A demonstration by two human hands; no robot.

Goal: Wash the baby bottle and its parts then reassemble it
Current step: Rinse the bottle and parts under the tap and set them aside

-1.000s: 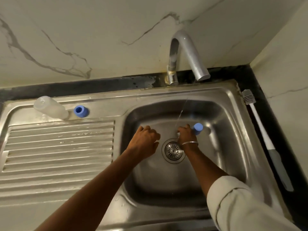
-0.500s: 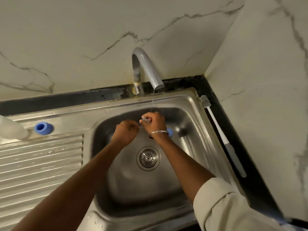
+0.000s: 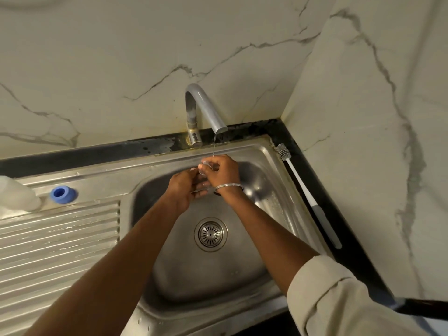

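Both my hands are raised over the steel sink (image 3: 271, 151), just under a thin stream from the grey faucet (image 3: 206, 110). My right hand (image 3: 223, 173) pinches a small clear nipple (image 3: 204, 165) at its fingertips. Thumb and fingers of my left hand (image 3: 184, 187) close on the same part from the left. The white bottle body (image 3: 14, 196) lies on its side at the left edge of the drainboard, and a blue screw ring (image 3: 62, 194) stands beside it. My right wrist hides the sink floor behind it.
A white and grey bottle brush (image 3: 303, 187) lies along the black counter strip to the right of the sink. The ribbed drainboard (image 3: 60, 238) stretches to the left. The drain strainer (image 3: 211, 234) sits mid-basin. Marble walls meet in a corner at the back right.
Both hands rose from the sink floor to the faucet stream and came together on the clear part. The blue cap seen near my right hand is now out of sight. The camera swung right.
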